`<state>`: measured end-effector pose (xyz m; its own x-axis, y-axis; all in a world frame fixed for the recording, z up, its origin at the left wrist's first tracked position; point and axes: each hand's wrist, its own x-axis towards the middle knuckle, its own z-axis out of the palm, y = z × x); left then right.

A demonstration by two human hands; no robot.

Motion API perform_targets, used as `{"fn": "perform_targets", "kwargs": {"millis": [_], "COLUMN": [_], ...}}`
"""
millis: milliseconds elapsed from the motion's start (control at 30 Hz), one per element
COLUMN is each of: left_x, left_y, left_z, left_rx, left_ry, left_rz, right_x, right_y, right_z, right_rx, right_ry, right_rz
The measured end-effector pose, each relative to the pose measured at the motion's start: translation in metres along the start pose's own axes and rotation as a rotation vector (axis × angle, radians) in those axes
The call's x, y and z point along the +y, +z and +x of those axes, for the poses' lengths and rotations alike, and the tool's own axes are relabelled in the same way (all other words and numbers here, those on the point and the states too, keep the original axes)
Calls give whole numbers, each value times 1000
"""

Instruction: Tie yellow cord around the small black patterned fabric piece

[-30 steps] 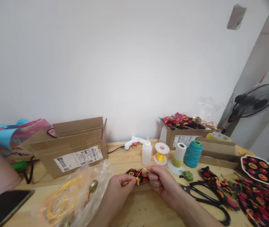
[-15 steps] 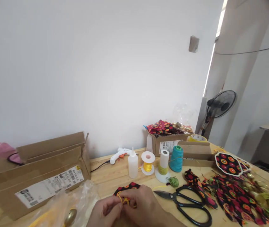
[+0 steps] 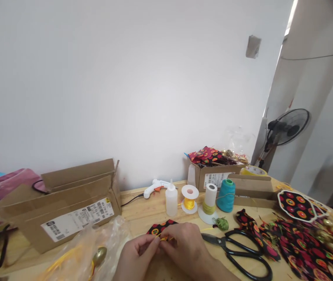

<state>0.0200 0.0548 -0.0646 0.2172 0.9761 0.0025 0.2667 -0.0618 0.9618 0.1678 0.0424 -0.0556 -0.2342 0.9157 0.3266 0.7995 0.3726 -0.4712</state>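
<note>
My left hand [image 3: 137,255] and my right hand [image 3: 187,244] meet at the table's near edge, fingertips pinched close together. Between them runs a thin yellow cord [image 3: 168,238], gripped by both; how it is looped is hard to make out. Just behind the fingers lies a dark patterned fabric piece [image 3: 162,226], partly covered by my hands. Black-handled scissors [image 3: 244,249] rest to the right of my right hand. A clear plastic bag [image 3: 112,234] with yellow cord and a gold bell-like piece [image 3: 99,256] in it lies left of my left hand.
Behind stand a white squeeze bottle [image 3: 171,199], yellow cord spool [image 3: 189,203], green cord spool [image 3: 209,208] and teal thread cone [image 3: 225,196]. A glue gun [image 3: 156,188] lies near the wall. Cardboard boxes [image 3: 75,191] flank the table; patterned fabric scraps [image 3: 301,246] cover the right.
The view has swung left, so things sit further right and more shows at the left edge. My fingers have shifted slightly on the yellow cord, still close together.
</note>
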Motion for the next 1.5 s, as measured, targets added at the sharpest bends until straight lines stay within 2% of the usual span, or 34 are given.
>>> {"fn": "perform_targets", "kwargs": {"millis": [133,367,567,667,900,1033,1133,1233,1300,1367,1433,1500], "left_x": [0,1,4,4,6,6,4,4,5,6,7,7], "left_y": [-1,-2,-1,0,3,1,0,-1,0,0,-1,-1], "left_z": [1,2,0,-2,-5,-6,-6,-6,-5,-5,-4,-4], "left_rx": [10,68,-15,-69,-133,-91,-69,-60,-59,-69,-79,-73], "left_ry": [-2,9,60,31,9,8,2,-20,-11,8,15,11], "left_rz": [-78,-204,-158,-162,-173,-130,-136,-132,-131,-133,-132,-126], "right_x": [-1,1,-2,-3,2,2,3,4,3,2,2,5], "right_y": [-1,5,6,7,16,-8,-33,-40,-34,-24,-16,-11], "right_z": [1,1,-2,-1,9,7,3,2,3,4,4,5], "right_rx": [20,93,46,8,46,-14,-24,-70,-36,19,1,-64], "right_ry": [-2,-112,-75,-33,163,116,81,80,65,-9,-98,-130], "right_rz": [14,60,182,322,790,1268,1379,1287,1015,628,320,170]}}
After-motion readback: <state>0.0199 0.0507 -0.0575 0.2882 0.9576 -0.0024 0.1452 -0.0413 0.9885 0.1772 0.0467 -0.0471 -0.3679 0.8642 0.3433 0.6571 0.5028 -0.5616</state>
